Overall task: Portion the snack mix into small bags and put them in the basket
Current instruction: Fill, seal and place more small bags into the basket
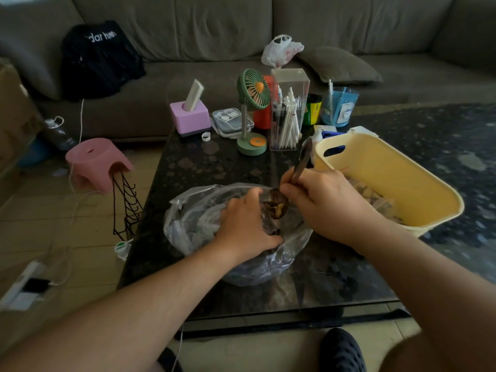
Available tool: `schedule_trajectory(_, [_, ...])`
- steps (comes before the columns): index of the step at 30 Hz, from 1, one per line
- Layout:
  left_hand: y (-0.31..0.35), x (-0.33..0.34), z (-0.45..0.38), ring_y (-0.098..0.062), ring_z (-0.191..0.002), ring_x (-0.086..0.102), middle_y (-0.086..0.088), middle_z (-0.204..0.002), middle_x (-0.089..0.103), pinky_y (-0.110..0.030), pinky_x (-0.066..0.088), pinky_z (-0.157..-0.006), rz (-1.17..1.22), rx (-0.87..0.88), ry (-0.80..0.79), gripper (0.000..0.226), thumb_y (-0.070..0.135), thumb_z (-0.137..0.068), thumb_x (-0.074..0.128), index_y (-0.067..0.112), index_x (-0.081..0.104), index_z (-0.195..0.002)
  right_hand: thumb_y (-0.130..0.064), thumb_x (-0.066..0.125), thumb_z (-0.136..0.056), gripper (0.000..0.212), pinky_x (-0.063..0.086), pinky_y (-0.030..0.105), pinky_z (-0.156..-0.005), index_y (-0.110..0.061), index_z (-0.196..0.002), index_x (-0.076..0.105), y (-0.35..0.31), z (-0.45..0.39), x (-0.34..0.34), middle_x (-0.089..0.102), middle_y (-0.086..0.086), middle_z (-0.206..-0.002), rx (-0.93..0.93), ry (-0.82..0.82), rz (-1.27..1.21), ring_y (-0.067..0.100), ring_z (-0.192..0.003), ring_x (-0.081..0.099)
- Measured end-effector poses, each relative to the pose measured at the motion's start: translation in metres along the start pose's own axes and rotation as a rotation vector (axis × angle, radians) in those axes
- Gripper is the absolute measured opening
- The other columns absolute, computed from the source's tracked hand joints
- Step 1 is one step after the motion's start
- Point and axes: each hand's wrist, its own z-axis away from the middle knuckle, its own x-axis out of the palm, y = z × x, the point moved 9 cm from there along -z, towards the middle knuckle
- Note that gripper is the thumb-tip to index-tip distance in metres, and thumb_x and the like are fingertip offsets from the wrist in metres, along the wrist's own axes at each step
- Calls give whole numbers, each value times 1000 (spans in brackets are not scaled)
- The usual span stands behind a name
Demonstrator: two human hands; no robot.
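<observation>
Over the bag (188, 226), spoon (277, 205) (handle away)

A home living room: grey sofa (241, 36) behind cluttered coffee table (209, 167).

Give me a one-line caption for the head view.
Right hand tips a loaded spoon into a small bag held by left hand, beside the basket.

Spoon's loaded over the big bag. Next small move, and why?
Probably tip the spoon into the small bag the left hand seems to hold over the big plastic bag. The right hand grips the handle, the bowl carries snack mix and sits right beside the left hand's fingers. The yellow basket already holds filled bags, so filling comes first.
</observation>
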Motion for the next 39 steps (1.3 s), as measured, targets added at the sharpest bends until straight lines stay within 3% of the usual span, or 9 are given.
schedule_trajectory(5, [-2, -1, 0, -26, -129, 49, 3, -128, 57, -46, 39, -113, -124, -40, 11, 75, 52, -74, 85, 27, 42, -130, -38, 54, -104, 14, 61, 41, -79, -36, -97, 66, 25, 7, 2, 72, -8, -80, 223, 9, -217, 6, -75, 70])
schedule_trajectory(9, [-4, -6, -4, -22, -118, 57, 8, -112, 62, -47, 40, -109, -75, -25, 85, 54, 51, -79, 79, 30, 46, -117, -34, 55, -107, 14, 62, 34, -77, -35, -98, 66, 31, 10, 2, 74, -11, -80, 301, 24, -338, 3, -74, 72])
schedule_trajectory(14, [-12, -3, -8, -16, -114, 62, 18, -108, 66, -52, 45, -108, 121, -48, 100, 56, 59, -72, 76, 39, 49, -117, -29, 54, -106, 14, 46, 7, -70, -32, -99, 66, 22, 9, -8, 68, -14, -79, 163, 40, -202, -4, -78, 65])
schedule_trajectory(17, [-13, 0, -7, -13, -118, 63, 21, -117, 68, -51, 49, -107, 228, -64, 95, 79, 69, -63, 68, 45, 44, -134, -32, 52, -103, 15, 39, 7, -73, -31, -102, 67, -3, 8, -8, 63, -20, -87, -41, 21, -45, -6, -84, 59])
schedule_trajectory(22, [-11, -1, -6, -14, -124, 62, 17, -131, 65, -51, 49, -109, 304, -82, 105, 102, 68, -64, 68, 41, 27, -154, -31, 49, -104, 21, 39, 11, -73, -24, -111, 68, -13, 8, -5, 64, -13, -95, -137, 54, 4, -2, -81, 53])
schedule_trajectory(25, [-7, -9, -2, -10, -117, 65, 21, -122, 66, -50, 51, -106, 352, -72, 150, 93, 63, -71, 68, 38, 31, -152, -30, 49, -104, 25, 41, 10, -74, -19, -112, 69, -21, 12, -10, 64, -8, -97, -199, 125, 24, 0, -79, 50])
schedule_trajectory(28, [-9, -16, -1, -10, -108, 67, 17, -114, 67, -48, 55, -100, 395, -81, 200, 78, 57, -73, 70, 37, 36, -141, -28, 50, -107, 23, 45, 22, -66, -17, -114, 69, -24, 14, -9, 64, -2, -97, -227, 142, 42, 13, -76, 58])
schedule_trajectory(32, [-12, -19, 1, -9, -100, 68, 15, -106, 67, -48, 58, -94, 445, -112, 225, 63, 45, -74, 75, 37, 38, -124, -22, 56, -106, 17, 53, 35, -66, -17, -117, 69, -24, 13, -6, 65, -1, -102, -228, 144, 27, 17, -79, 63])
schedule_trajectory(39, [-14, -21, 2, -11, -91, 71, 10, -99, 68, -47, 63, -84, 489, -123, 211, 54, 35, -82, 79, 30, 39, -117, -32, 46, -106, 30, 49, 21, -77, -15, -117, 67, -20, 14, -12, 65, -6, -105, -190, 208, -33, 8, -88, 60])
